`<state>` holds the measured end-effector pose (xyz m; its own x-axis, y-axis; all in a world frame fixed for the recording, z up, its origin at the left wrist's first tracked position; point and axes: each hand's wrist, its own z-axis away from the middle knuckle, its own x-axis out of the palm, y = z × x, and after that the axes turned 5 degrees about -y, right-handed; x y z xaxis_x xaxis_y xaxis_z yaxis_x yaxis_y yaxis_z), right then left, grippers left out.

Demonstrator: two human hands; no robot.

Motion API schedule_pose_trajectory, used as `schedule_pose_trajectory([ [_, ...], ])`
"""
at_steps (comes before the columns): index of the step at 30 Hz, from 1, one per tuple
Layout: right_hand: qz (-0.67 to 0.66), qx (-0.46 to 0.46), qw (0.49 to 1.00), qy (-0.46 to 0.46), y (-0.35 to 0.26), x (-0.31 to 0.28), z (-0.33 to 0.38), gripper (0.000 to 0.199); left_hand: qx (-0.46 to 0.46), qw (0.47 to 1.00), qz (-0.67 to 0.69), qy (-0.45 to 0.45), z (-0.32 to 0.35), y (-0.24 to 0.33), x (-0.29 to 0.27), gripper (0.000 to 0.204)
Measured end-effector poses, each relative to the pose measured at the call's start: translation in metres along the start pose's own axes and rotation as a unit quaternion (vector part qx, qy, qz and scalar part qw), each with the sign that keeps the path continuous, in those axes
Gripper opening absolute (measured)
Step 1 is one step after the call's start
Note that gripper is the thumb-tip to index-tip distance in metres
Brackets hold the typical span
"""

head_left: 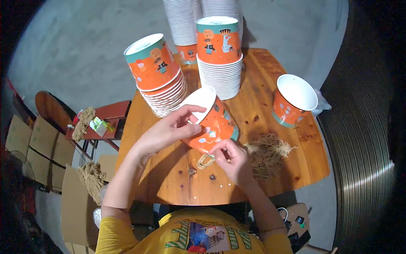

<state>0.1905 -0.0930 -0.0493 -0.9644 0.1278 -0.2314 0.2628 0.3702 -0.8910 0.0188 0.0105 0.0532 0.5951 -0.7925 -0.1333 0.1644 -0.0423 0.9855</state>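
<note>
An orange paper bucket (220,122) with a white inside, green base band and printed cartoon figures lies tilted over the table in front of me. My left hand (177,125) grips its rim, fingers inside the mouth and thumb on the outer wall. At the bucket's lower side, my right hand (232,158) is closed in a pinch; what sits between its fingertips is hidden. Beside those fingertips a small loop of tan cord (206,161) shows against the wood. A bundle of brown cords (270,156) lies just right of my right hand.
Stacked upside-down buckets stand at the left (154,63) and centre back (219,46) of the wooden table (169,186), with taller white-rimmed stacks (182,21) behind. One upright bucket (295,99) stands at the right. More cord bundles (91,180), a red bench (114,114) and cardboard boxes (76,207) are left.
</note>
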Motion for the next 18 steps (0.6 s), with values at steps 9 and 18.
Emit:
schedule_pose_trajectory([
  [9,0.021,0.007,1.000,-0.011,0.005,0.000,0.000,0.008,-0.011,1.000,-0.019,0.000,-0.017,-0.001,0.011,0.037],
  [18,0.103,-0.115,0.975,0.158,-0.002,0.000,-0.009,0.014,-0.008,0.996,-0.089,0.011,-0.004,-0.007,0.020,0.029],
])
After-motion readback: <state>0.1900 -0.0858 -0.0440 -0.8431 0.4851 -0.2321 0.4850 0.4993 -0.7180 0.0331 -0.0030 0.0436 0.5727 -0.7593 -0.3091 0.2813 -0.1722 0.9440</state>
